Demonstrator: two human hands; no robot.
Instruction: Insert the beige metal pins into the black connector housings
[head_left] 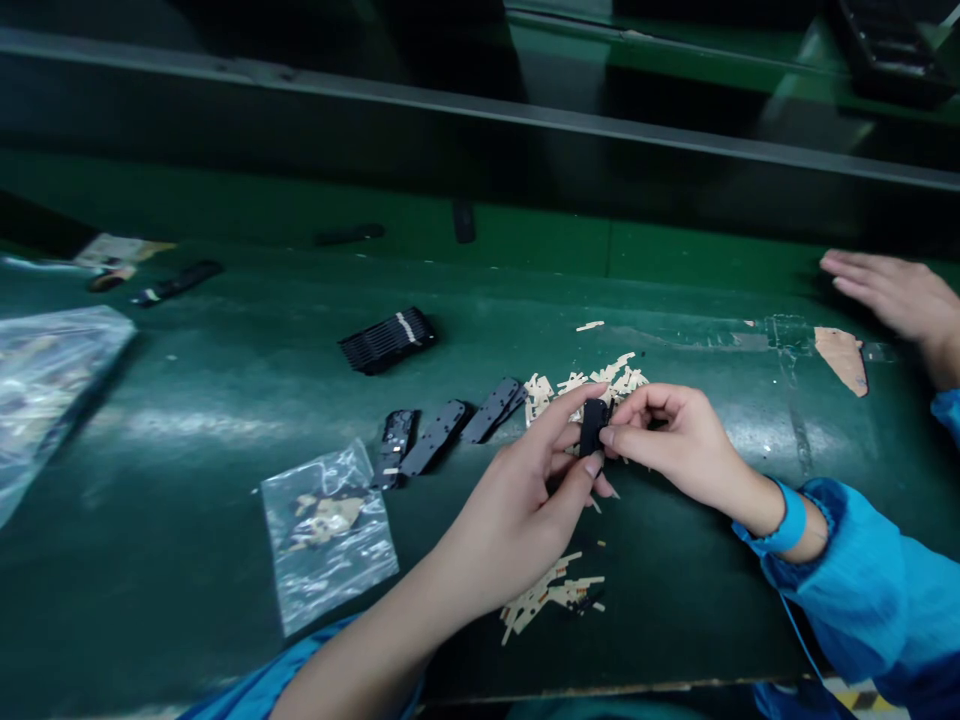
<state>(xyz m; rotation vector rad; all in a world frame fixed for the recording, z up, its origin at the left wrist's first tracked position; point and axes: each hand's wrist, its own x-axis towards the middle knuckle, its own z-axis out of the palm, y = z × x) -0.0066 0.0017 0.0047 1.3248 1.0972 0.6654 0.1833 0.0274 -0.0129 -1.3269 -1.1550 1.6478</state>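
Over the green bench point(202, 540): left hand point(525, 500) pinches black part point(592, 428) upright-ish; right hand's point(679, 440) thumb and fingertips close together at its edge.

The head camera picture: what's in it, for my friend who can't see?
A left hand holds a small black piece, and a right hand touches it, over a green table. Pale bits, black parts and clear bags lie nearby; another person's hand is rightward.
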